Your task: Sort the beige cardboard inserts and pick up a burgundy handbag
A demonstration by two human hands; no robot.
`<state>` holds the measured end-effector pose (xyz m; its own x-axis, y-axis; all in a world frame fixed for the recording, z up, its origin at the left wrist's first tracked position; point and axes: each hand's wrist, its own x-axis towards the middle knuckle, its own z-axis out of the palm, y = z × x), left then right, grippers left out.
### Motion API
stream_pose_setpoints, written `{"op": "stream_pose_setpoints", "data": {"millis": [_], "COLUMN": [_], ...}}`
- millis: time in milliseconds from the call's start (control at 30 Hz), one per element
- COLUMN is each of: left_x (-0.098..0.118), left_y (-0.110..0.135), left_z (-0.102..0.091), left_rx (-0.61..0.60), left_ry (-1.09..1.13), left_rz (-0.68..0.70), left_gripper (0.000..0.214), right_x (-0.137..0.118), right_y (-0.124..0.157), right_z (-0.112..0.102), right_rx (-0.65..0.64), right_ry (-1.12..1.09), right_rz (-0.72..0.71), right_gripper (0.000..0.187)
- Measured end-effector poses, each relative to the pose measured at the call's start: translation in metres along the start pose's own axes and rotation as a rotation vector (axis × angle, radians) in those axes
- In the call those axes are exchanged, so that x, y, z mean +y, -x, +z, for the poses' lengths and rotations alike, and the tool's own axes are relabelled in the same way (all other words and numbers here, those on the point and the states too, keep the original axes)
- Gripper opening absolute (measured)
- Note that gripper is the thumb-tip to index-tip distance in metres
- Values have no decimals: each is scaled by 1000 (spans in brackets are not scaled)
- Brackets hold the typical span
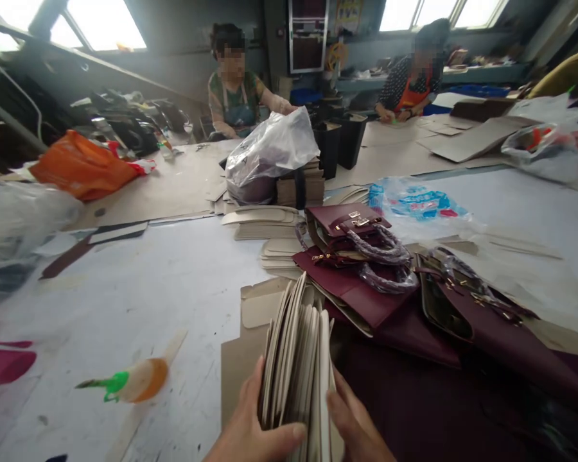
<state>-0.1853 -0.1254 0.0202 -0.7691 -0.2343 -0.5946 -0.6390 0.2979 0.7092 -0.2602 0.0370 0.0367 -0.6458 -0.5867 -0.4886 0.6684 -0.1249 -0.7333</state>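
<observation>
Both hands, left hand point(250, 436) and right hand point(354, 427), clamp the upright card stack point(296, 359); fingers pressed flat. Loose sheets could fan toward twelve o'clock onto the handbags point(366, 256).

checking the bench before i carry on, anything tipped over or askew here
Yes: an orange bottle with a green nozzle lies on its side on the white table, left of the board stack held by both hands. No spill shows.
</observation>
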Motion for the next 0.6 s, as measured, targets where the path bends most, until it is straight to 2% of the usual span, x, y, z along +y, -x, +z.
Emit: {"op": "stream_pose_setpoints", "data": {"millis": [100, 167, 300, 367, 467, 600], "left_x": [-11, -17, -21, -22, -20, -17], "left_y": [-5, -8, -5, 1, 11, 20], "left_z": [-4, -6, 1, 14, 42, 76], "left_rx": [36, 79, 96, 102, 216, 409], "left_ry": [7, 16, -1, -92, -215, -300], "left_rz": [13, 8, 53, 100, 175, 231], "left_gripper": [119, 117, 104, 95, 82, 75], "right_x": [6, 16, 13, 3, -8, -8], "right_y": [-9, -14, -20, -25, -40, -65], "right_z": [8, 9, 8, 10, 15, 18], "right_rx": [77, 87, 64, 88, 157, 269], "right_ry": [209, 256, 200, 251, 405, 711], "right_rz": [-17, -33, 25, 64, 68, -89], "right_gripper": [109, 113, 101, 94, 92, 78]}}
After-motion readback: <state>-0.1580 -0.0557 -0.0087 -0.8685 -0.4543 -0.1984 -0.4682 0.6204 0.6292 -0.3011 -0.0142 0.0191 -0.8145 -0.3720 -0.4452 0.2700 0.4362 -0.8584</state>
